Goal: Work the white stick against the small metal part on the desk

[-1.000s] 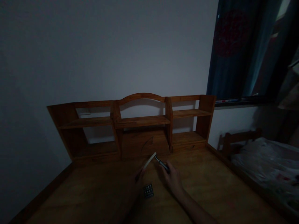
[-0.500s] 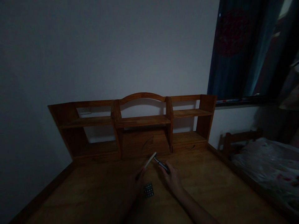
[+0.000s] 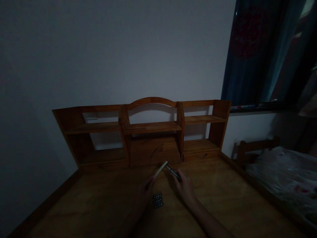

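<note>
My left hand [image 3: 146, 187] is closed round the dark lower end of a pale, slightly curved strip [image 3: 160, 169], which slants up to the right. In my right hand [image 3: 183, 182] is a slim tool [image 3: 175, 173] with a dark handle and a shiny metal shaft, its fingers wrapped about the handle. The metal tip meets or nearly meets the upper end of the strip; contact is hard to tell in the dim light. On the desk between my forearms lies a small dark holder [image 3: 158, 200] with rows of shiny pieces.
A wooden shelf unit [image 3: 153, 126] stands along the back of the wooden desk [image 3: 99, 201], against a pale wall. Raised rims run along the desk's left and right sides. Beyond the right rim lie clear plastic-covered things [image 3: 282, 172], below a dark blue curtain [image 3: 247, 72].
Both hands have shifted slightly to the right in the picture with the strip and the tool. The tool's tip is now closer to the strip's upper end. The view has moved a little.
</note>
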Demonstrator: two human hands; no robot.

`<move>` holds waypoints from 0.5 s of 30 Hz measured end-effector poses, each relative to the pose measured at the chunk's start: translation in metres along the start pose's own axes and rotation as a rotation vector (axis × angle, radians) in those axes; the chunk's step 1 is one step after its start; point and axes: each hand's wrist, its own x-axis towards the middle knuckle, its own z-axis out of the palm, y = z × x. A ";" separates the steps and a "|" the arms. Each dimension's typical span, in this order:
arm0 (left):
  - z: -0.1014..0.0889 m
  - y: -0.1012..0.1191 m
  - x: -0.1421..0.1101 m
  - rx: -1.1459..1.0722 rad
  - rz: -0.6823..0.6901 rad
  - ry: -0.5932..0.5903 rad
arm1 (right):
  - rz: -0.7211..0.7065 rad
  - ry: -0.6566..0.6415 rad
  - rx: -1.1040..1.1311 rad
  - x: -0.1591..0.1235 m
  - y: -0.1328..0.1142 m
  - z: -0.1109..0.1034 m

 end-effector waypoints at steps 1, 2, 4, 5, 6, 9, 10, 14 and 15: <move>0.000 -0.001 0.001 -0.011 0.009 -0.006 | -0.008 -0.011 0.005 -0.001 -0.002 0.000; 0.000 -0.002 0.001 -0.018 0.009 -0.017 | -0.017 -0.023 0.005 -0.002 -0.004 0.001; -0.001 -0.003 0.002 -0.028 -0.008 -0.026 | -0.041 -0.043 -0.006 -0.003 -0.009 0.001; -0.001 -0.003 0.002 -0.030 -0.014 -0.025 | -0.058 -0.060 -0.013 -0.004 -0.011 0.001; -0.002 -0.002 0.002 -0.032 -0.017 -0.021 | -0.076 -0.082 -0.018 -0.004 -0.013 0.001; -0.003 0.001 0.001 -0.052 -0.011 -0.023 | -0.104 -0.124 -0.011 -0.003 -0.015 0.000; -0.003 0.003 0.001 -0.064 -0.010 -0.035 | -0.094 -0.118 -0.001 -0.003 -0.014 0.000; -0.003 0.005 0.000 -0.106 -0.029 -0.044 | -0.019 -0.049 0.018 -0.001 -0.008 -0.001; -0.003 0.004 0.000 -0.103 -0.035 -0.048 | -0.007 -0.035 0.009 -0.001 -0.007 -0.001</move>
